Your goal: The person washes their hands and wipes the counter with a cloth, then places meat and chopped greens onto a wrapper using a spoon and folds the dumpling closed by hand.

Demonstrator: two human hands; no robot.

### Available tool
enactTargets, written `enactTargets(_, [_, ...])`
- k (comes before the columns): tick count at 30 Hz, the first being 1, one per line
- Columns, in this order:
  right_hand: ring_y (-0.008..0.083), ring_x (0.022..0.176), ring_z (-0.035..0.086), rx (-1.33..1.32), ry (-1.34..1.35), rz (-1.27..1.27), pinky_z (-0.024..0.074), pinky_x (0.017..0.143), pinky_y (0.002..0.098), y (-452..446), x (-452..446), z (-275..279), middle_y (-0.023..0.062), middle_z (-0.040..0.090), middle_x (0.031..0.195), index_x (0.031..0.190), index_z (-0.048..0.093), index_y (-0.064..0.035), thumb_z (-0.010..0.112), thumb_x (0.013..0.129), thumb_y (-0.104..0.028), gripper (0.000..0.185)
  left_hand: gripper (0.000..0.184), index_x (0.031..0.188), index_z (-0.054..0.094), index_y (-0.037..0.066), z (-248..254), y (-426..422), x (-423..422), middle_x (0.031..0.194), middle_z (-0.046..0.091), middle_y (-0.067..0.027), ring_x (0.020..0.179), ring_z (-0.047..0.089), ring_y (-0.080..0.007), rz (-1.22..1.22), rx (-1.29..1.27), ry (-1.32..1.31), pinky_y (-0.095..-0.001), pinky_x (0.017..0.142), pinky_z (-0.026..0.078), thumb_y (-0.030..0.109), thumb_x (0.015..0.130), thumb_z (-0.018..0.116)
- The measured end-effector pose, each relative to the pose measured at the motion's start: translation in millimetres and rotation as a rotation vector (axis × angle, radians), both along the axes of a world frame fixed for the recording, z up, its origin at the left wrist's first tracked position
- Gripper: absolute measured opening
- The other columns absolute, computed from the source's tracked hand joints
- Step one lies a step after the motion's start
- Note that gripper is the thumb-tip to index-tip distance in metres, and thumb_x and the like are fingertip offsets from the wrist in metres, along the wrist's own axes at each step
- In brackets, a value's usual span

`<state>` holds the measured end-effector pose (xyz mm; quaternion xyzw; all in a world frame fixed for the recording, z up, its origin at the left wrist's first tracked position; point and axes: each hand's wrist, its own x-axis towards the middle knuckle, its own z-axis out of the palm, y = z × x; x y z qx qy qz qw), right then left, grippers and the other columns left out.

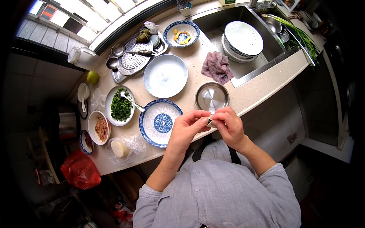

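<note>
My left hand (187,128) and my right hand (230,128) meet at the counter's front edge. Between their pinched fingertips is a small dumpling (209,120), its white wrapper folded around something dark; fingers cover most of it. Just beyond it sits a shallow steel bowl (211,96). A blue-patterned plate (162,123) lies to the left of my left hand. Further left, a stack of round dumpling wrappers (119,149) rests on clear plastic. Chopped greens (121,105) with a spoon (132,100) fill one white plate, and minced filling (101,129) is in a white bowl (90,121).
A pale plate (165,76), a purple cloth (217,67) and a bowl of yellow pieces (181,44) stand farther back. The sink (201,22) holds stacked bowls (243,37). Green onions (300,35) lie at right. A red bag (80,169) hangs at left.
</note>
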<state>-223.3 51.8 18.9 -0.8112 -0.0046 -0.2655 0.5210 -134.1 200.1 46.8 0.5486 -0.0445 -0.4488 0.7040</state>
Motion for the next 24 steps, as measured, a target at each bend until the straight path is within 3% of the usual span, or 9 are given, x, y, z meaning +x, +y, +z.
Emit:
enactTargets(9, [0.0256, 0.069, 0.057, -0.030, -0.034, -0.035, 0.0474, 0.057, 0.0317, 5, -1, 1, 0.0130, 0.055, 0.087, 0.092, 0.056, -0.0014, 0.062, 0.081, 0.002, 0.013, 0.018, 0.101, 0.058, -0.002, -3, 5, -3, 0.098, 0.063, -0.0098, 0.086, 0.063, -0.0142, 0.085, -0.055, 0.114, -0.0274, 0.076, 0.055, 0.008, 0.086, 0.061])
enactTargets(18, [0.0265, 0.069, 0.057, -0.057, -0.055, -0.007, 0.0472, 0.057, 0.0327, 8, -4, -3, 0.0132, 0.053, 0.087, 0.092, 0.054, -0.0012, 0.060, 0.082, 0.002, 0.012, 0.011, 0.095, 0.061, -0.001, 2, -1, -12, 0.087, 0.065, -0.0056, 0.076, 0.063, -0.0111, 0.081, 0.090, -0.130, -0.0241, 0.070, 0.055, 0.006, 0.086, 0.059])
enactTargets(24, [0.0275, 0.070, 0.057, -0.056, -0.018, -0.011, 0.0472, 0.058, 0.0331, 5, -6, -2, 0.0134, 0.053, 0.087, 0.091, 0.053, -0.0010, 0.060, 0.082, 0.001, 0.011, 0.016, 0.100, 0.064, 0.000, -5, 7, -7, 0.091, 0.059, -0.0034, 0.077, 0.059, -0.0092, 0.010, 0.097, -0.324, -0.0211, 0.065, 0.051, 0.007, 0.086, 0.060])
